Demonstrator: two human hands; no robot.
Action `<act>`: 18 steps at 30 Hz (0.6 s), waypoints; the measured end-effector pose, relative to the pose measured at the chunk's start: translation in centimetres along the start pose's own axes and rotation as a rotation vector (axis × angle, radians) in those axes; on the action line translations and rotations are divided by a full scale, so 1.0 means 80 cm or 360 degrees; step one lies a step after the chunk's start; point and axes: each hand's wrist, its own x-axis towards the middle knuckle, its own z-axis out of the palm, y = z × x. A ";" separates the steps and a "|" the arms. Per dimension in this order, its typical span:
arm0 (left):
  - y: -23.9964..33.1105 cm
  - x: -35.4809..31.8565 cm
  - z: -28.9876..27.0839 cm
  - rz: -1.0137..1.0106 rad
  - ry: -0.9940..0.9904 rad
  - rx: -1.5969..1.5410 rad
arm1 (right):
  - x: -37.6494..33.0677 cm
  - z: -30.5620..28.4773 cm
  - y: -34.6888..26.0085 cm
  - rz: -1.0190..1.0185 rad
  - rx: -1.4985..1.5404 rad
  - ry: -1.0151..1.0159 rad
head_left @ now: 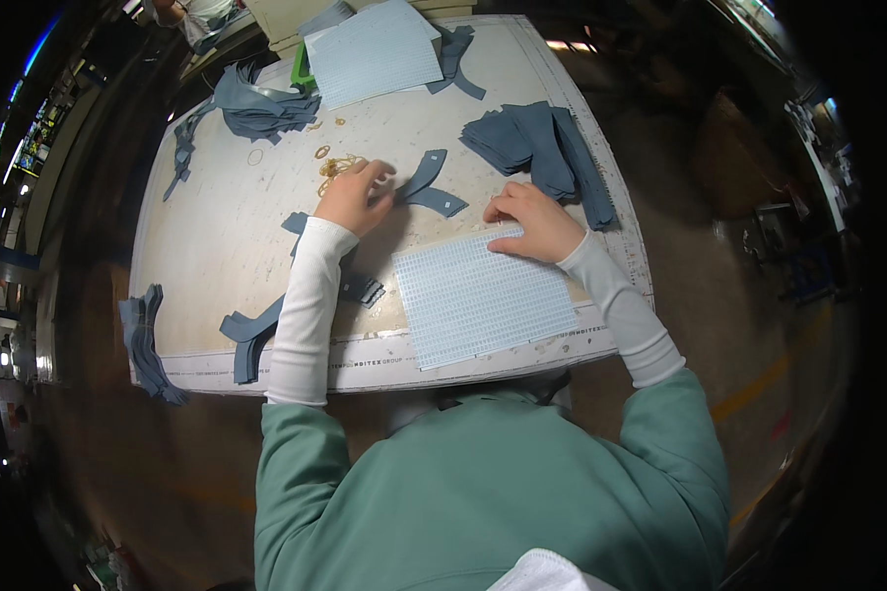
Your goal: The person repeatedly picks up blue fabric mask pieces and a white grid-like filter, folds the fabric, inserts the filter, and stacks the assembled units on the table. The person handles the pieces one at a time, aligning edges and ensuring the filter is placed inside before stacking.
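Note:
My left hand (355, 200) is over the middle of the table, its fingers bent and apart, at the left end of a forked blue-grey fabric piece (430, 184) with small white stickers on its two ends. Its fingertips are close to the cloth; whether they touch it I cannot tell. Beside that hand lies a small heap of tan rubber bands (331, 171). At the top edge of a pale sheet of small printed labels (485, 300) rests my right hand (537, 225), thumb and forefinger apart. More fabric pieces (254, 335) lie by my left forearm, partly under it.
A stack of blue-grey cut pieces (537, 143) lies at the right, another pile (256, 103) at the far left. More strips (146, 345) hang over the near left edge. Pale sheets (375, 54) and a green container (302, 67) are at the table's (217, 227) back.

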 end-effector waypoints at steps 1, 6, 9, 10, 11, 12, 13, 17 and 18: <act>-0.008 0.004 0.000 -0.0061 -0.0027 0.0160 | -0.003 -0.002 0.001 0.0027 0.0044 -0.0062; -0.025 0.008 0.011 -0.0203 -0.0127 0.0097 | -0.016 -0.012 -0.001 0.0190 0.0206 -0.0094; -0.028 0.009 0.013 -0.0292 -0.0186 0.0080 | -0.018 -0.025 -0.003 0.0369 -0.0005 -0.0050; -0.029 0.009 0.014 -0.0302 -0.0211 0.0119 | -0.018 -0.029 -0.003 0.0373 -0.0115 0.0008; -0.031 0.011 0.015 -0.0300 -0.0224 0.0146 | -0.016 -0.031 -0.004 0.0333 -0.0245 0.0071; -0.032 0.009 0.017 -0.0189 -0.0171 0.0184 | -0.013 -0.031 -0.004 0.0234 -0.0376 0.0184; -0.033 0.009 0.018 -0.0150 -0.0155 0.0176 | -0.008 -0.031 -0.004 0.0182 -0.0519 0.0258; -0.024 0.009 0.009 -0.0101 -0.0105 -0.0511 | 0.013 -0.012 -0.010 -0.0200 -0.0023 0.0601; -0.018 0.011 0.002 -0.0055 -0.0089 -0.0642 | 0.019 -0.007 -0.013 -0.0162 0.0100 0.0516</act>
